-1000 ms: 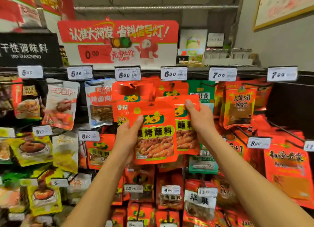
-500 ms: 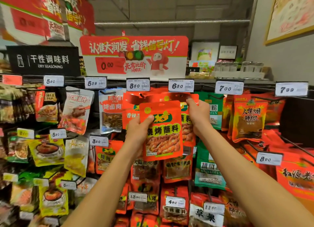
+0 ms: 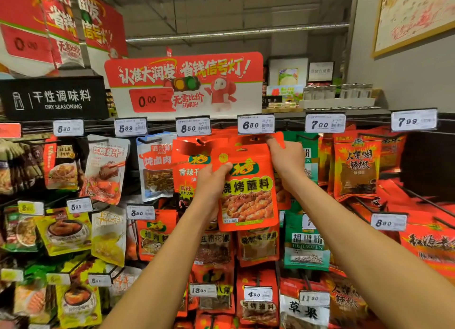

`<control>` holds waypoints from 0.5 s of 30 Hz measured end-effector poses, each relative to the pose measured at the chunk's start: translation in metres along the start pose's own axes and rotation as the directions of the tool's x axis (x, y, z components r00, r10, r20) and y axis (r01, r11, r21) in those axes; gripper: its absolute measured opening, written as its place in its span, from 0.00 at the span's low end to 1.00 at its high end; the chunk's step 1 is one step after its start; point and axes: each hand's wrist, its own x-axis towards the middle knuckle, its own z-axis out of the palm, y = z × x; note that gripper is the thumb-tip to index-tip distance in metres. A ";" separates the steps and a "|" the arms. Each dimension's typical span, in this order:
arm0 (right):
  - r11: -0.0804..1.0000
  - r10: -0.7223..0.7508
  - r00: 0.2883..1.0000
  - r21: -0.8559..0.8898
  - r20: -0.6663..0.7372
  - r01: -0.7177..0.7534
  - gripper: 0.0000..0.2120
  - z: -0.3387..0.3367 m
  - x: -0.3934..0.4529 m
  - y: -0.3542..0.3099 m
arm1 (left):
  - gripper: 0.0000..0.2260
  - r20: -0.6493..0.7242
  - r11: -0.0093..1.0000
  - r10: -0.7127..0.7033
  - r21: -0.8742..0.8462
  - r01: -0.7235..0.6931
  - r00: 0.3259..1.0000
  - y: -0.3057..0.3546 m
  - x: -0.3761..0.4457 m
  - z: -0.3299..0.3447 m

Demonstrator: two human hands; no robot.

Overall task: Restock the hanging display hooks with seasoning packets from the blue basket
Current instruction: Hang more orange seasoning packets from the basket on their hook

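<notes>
We have a flat orange-red foil seasoning packet [image 3: 247,188] with yellow-green lettering and a picture of fried strips up in front of the top row, hanging upright with its long axis vertical. Our left hand [image 3: 211,183] has its grip on the packet's left edge about a third of the way down, thumb across the printed face and the other fingers hidden behind. Our right hand [image 3: 286,158] is higher, curled at the top right corner, and it looks to be pinching the header of this packet or of one just behind it; we cannot tell which. What matters now is the top of the packet: its hang hole sits just below the white 6.80 price tag [image 3: 256,124] that fronts the black wire hook, whose tip is hidden behind the tag. So the hole lies above the left grip and beside the right one, and the right hand is the nearer to steer it on. The blue basket is out of view.
</notes>
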 end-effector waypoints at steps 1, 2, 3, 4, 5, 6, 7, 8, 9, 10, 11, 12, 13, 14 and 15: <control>1.000 -0.004 1.000 -0.011 -0.005 0.004 0.27 0.000 0.000 0.001 | 0.06 0.004 1.000 -0.008 -0.009 0.008 1.000 -0.001 0.001 0.001; 1.000 -0.001 1.000 -0.019 -0.014 0.000 0.27 0.000 0.001 0.001 | 0.08 0.006 1.000 -0.016 -0.010 0.016 1.000 -0.001 0.002 0.002; 1.000 0.010 1.000 -0.026 -0.023 -0.010 0.27 0.001 0.002 0.001 | 0.10 0.005 1.000 -0.019 -0.006 0.019 1.000 -0.002 0.003 0.003; 0.999 0.024 0.999 -0.036 -0.027 -0.025 0.26 0.002 0.003 0.001 | 0.11 0.001 1.000 -0.019 -0.001 0.019 1.000 -0.003 0.003 0.003; 0.998 0.043 0.999 -0.046 -0.023 -0.044 0.25 0.003 0.004 0.000 | 0.11 -0.003 1.000 -0.018 0.002 0.018 1.000 -0.004 0.005 0.004; 0.996 0.065 0.998 -0.055 -0.011 -0.065 0.25 0.003 0.004 0.001 | 0.11 -0.003 1.000 -0.019 0.007 0.019 1.000 -0.004 0.006 0.004; 0.994 0.083 0.996 -0.064 0.009 -0.083 0.25 0.002 0.004 0.002 | 0.11 -0.003 1.000 -0.020 0.016 0.020 1.000 -0.004 0.007 0.004; 0.994 0.093 0.995 -0.067 0.035 -0.091 0.26 0.001 0.004 0.005 | 0.12 -0.006 0.999 -0.018 0.028 0.018 1.000 -0.004 0.009 0.005; 0.994 0.095 0.994 -0.053 0.062 -0.092 0.27 0.000 0.002 0.009 | 0.13 -0.013 0.999 -0.016 0.039 0.017 1.000 -0.003 0.010 0.006; 0.996 0.094 0.992 -0.015 0.084 -0.093 0.28 -0.002 0.000 0.012 | 0.14 -0.021 0.998 -0.015 0.054 0.017 1.000 -0.001 0.012 0.009; 0.995 0.091 0.990 0.039 0.104 -0.095 0.28 -0.004 -0.001 0.016 | 0.14 -0.030 0.997 -0.010 0.075 0.012 1.000 0.000 0.015 0.013; 0.991 0.084 0.989 0.097 0.120 -0.096 0.27 -0.006 -0.003 0.019 | 0.13 -0.036 0.996 0.001 0.094 0.002 0.999 0.002 0.018 0.018; 0.985 0.072 0.988 0.143 0.133 -0.092 0.25 -0.007 -0.003 0.022 | 0.11 -0.037 0.994 0.010 0.105 -0.006 0.999 0.004 0.022 0.024; 0.983 0.058 0.988 0.163 0.144 -0.081 0.22 -0.008 -0.003 0.023 | 0.11 -0.034 0.994 0.010 0.108 -0.006 0.999 0.007 0.025 0.031; 0.985 0.043 0.988 0.157 0.151 -0.067 0.20 -0.009 -0.003 0.024 | 0.11 -0.031 0.994 0.000 0.105 0.003 1.000 0.009 0.027 0.037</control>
